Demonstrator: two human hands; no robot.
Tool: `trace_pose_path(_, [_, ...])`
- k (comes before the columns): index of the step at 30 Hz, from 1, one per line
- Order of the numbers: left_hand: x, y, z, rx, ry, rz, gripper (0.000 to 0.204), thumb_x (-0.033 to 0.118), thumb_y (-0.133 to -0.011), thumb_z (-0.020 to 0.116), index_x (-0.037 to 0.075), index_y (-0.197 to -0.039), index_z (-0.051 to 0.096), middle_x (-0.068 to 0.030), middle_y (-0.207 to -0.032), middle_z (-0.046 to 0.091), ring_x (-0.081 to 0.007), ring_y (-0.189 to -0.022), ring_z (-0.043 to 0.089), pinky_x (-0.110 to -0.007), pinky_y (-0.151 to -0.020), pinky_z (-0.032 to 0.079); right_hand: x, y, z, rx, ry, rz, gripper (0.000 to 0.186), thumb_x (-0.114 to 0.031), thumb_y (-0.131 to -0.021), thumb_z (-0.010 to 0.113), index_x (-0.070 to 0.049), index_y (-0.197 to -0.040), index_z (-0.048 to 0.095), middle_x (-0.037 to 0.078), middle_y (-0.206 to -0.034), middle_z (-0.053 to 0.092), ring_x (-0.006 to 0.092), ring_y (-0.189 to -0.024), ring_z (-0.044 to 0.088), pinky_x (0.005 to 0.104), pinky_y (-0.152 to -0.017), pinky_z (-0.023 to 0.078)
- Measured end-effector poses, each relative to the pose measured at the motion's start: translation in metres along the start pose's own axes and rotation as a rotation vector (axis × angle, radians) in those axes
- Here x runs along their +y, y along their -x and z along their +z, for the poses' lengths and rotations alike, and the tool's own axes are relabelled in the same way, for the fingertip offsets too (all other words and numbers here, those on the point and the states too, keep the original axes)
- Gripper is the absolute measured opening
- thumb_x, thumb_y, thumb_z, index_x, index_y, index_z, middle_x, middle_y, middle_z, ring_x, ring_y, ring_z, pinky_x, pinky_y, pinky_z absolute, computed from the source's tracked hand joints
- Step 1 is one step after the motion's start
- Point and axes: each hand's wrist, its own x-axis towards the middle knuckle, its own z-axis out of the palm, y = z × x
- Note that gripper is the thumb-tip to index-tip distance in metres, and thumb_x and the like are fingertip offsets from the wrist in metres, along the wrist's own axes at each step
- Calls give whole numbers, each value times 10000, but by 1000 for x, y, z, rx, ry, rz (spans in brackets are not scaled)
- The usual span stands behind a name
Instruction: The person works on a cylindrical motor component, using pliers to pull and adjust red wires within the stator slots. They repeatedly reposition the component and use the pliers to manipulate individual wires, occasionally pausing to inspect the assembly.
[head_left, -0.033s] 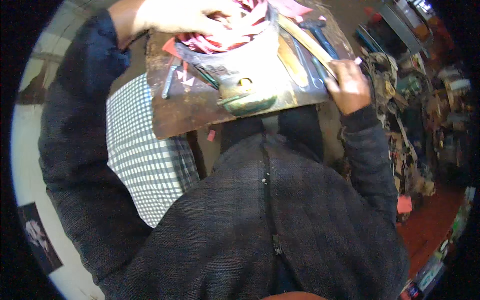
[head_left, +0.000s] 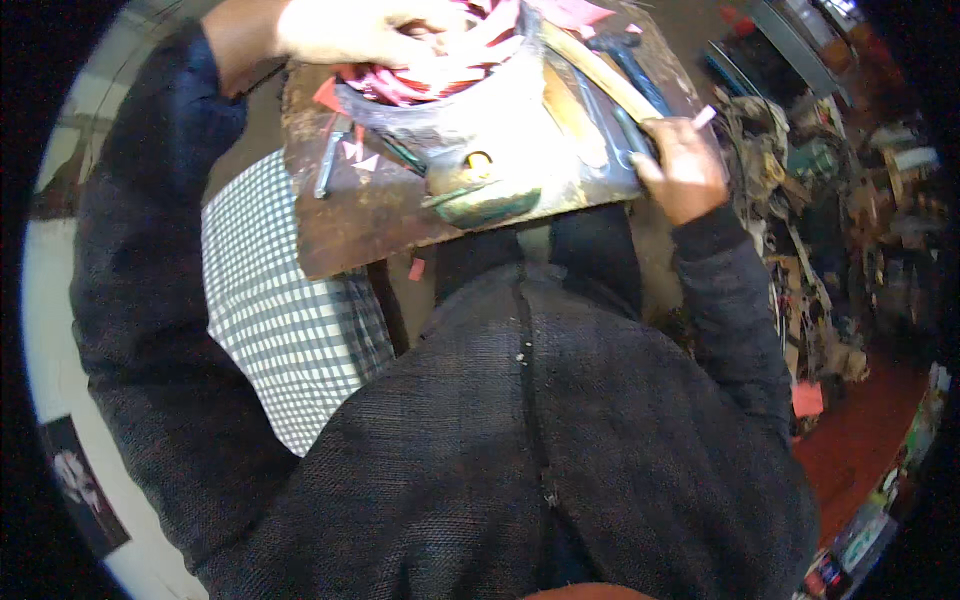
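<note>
My left hand lies over pink sheet strips bunched in the mouth of a round grey casing. Its thumb and fingers curl around the strips; glare washes out the fingertips. Low on the casing are a yellow-rimmed hole and a greenish base. My right hand is at the board's right edge, thumb apart from its fingers, by the end of a pale wooden handle. Its fingers cover the handle's end. Close by are a dark-handled tool and a steel spanner.
The casing stands on a worn brown board. Left of it lie a metal tool and small pink scraps; right, a flat wooden piece. A checked cloth hangs at left. Clutter fills the right side.
The view has shifted slightly, moving the board a little left. My right thumb has spread from the fingers. The left hand keeps its place at the pink strips.
</note>
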Motion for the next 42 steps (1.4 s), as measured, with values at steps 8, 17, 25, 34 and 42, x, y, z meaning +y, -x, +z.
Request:
trace_pose_path(8, [-8,-6,-6,-56,259,103,266,140,-980,724,-50,-1161,682,-91,-996,711,-168,-955,630,-342,-885,518,-16,13,28,-106,-86,78,350,-217,-812,817,-13,-1076,709,185,-971,720,372,-965,685,448,-927,522])
trace_pose_path(17, [-7,-11,-7,-105,191,109,272,156,-981,718,-25,-1180,674,-43,-920,666,-142,-885,586,-324,-838,511,-26,8,43,-244,111,186,396,-282,-802,830,-48,-1104,727,162,-986,716,349,-927,710,446,-844,557])
trace_pose_path(25, [-9,-9,-2,-8,130,33,287,273,-1012,691,-4,-1090,687,-52,-920,682,-157,-863,602,-339,-808,516,-27,-1,46,-299,146,161,363,-290,-822,815,-44,-1064,704,191,-922,734,363,-870,734,457,-809,583])
trace_pose_path(34, [6,2,-2,85,163,-30,277,266,-1030,654,8,-930,626,-7,-760,550,-115,-704,496,-309,-650,470,-27,27,14,-503,91,158,369,-224,-873,740,-4,-1120,575,229,-827,721,432,-776,721,542,-685,574])
trace_pose_path(42, [20,-1,4,83,-204,74,134,114,-956,633,-13,-916,626,-114,-724,601,-192,-660,571,-367,-626,488,-22,53,-10,-618,41,277,451,-206,-874,712,-40,-1244,514,276,-822,708,477,-767,698,583,-705,550])
